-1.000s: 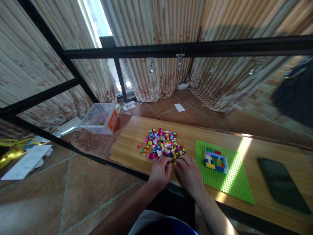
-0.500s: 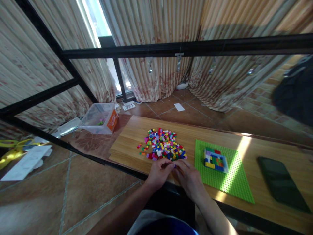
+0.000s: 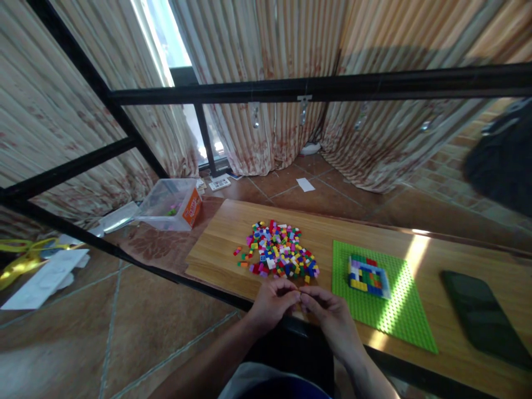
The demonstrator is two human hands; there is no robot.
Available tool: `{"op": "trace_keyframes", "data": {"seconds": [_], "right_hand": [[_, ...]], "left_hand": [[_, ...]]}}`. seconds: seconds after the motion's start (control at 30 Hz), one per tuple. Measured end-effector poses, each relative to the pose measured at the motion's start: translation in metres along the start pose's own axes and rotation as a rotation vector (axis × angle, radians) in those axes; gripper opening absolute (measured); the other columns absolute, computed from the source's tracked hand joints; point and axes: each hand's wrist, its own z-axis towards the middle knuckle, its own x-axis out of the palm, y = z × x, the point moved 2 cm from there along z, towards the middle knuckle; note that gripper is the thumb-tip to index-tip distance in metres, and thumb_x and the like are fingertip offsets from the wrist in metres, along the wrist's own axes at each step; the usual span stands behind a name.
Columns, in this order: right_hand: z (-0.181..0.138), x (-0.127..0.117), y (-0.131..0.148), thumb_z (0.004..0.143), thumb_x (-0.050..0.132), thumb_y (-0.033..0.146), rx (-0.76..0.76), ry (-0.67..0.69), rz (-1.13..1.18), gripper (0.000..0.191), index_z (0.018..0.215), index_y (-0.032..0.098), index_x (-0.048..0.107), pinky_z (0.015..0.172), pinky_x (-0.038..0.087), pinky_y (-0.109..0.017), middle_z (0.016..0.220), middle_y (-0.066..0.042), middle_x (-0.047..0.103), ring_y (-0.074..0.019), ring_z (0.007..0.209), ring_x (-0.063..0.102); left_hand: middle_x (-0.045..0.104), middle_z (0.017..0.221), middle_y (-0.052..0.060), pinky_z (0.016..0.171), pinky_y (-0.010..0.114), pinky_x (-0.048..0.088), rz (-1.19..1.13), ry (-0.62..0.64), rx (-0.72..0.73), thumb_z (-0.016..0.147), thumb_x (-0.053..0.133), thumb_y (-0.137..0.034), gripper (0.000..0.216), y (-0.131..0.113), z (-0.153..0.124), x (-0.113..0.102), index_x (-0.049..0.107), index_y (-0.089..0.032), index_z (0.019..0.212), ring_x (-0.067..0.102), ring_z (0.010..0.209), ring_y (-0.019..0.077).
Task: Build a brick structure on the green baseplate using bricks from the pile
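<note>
A heap of small coloured bricks [image 3: 279, 254] lies on the wooden table [image 3: 233, 233]. To its right is a green baseplate [image 3: 390, 310] carrying a flat patch of joined bricks [image 3: 366, 274]. My left hand [image 3: 272, 303] and my right hand [image 3: 328, 315] meet at the table's near edge, just below the heap. Their fingertips are pinched together on something too small to make out.
A dark phone [image 3: 477, 316] lies at the table's right end. A clear plastic box [image 3: 170, 204] with an orange label stands on the floor to the left. Black frame bars [image 3: 316, 87] cross the view. Papers and yellow tape [image 3: 25, 260] lie on the tiled floor.
Both hands have drawn back from the edge of the heap toward me and closed fingertip to fingertip.
</note>
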Motion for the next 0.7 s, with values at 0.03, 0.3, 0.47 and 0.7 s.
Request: {"op": "trace_keyframes", "data": {"seconds": [0.03, 0.3, 0.47, 0.7], "right_hand": [[0.0, 0.0, -0.002, 0.072, 0.077, 0.044, 0.009, -0.004, 0.02, 0.028, 0.085, 0.02, 0.077, 0.062, 0.049, -0.026, 0.067, -0.002, 0.07, -0.0138, 0.061, 0.059], [0.036, -0.006, 0.0, 0.079, 0.067, 0.041, -0.258, -0.187, -0.45, 0.023, 0.09, 0.024, 0.076, 0.078, 0.053, -0.038, 0.09, -0.006, 0.075, -0.0231, 0.081, 0.069], [0.06, 0.006, 0.012, 0.086, 0.054, 0.03, -0.475, -0.154, -0.743, 0.022, 0.094, 0.023, 0.073, 0.08, 0.054, -0.038, 0.093, -0.007, 0.073, -0.0223, 0.083, 0.069], [0.051, 0.0, 0.008, 0.088, 0.051, 0.027, -0.52, -0.186, -0.841, 0.023, 0.098, 0.021, 0.071, 0.078, 0.054, -0.038, 0.096, -0.008, 0.071, -0.0221, 0.084, 0.068]], "left_hand": [[0.055, 0.056, -0.002, 0.051, 0.022, 0.04, -0.01, 0.003, -0.002, 0.073, 0.068, -0.038, 0.024, 0.0, 0.0, 0.001, 0.063, -0.015, 0.076, 0.048, 0.049, 0.0094], [0.063, 0.075, 0.002, 0.071, 0.028, 0.046, 0.599, -0.185, 0.342, 0.084, 0.057, -0.025, 0.011, -0.021, 0.023, -0.012, 0.063, -0.019, 0.077, 0.057, 0.071, 0.0147], [0.064, 0.09, 0.006, 0.078, 0.031, 0.048, 1.082, -0.205, 0.408, 0.086, 0.052, -0.015, 0.014, -0.028, 0.041, -0.012, 0.065, -0.019, 0.087, 0.06, 0.083, 0.0193], [0.06, 0.11, 0.012, 0.088, 0.037, 0.05, 1.096, -0.431, 0.435, 0.087, 0.051, -0.017, 0.033, -0.043, 0.062, -0.029, 0.059, -0.016, 0.119, 0.06, 0.097, 0.0239]]}}
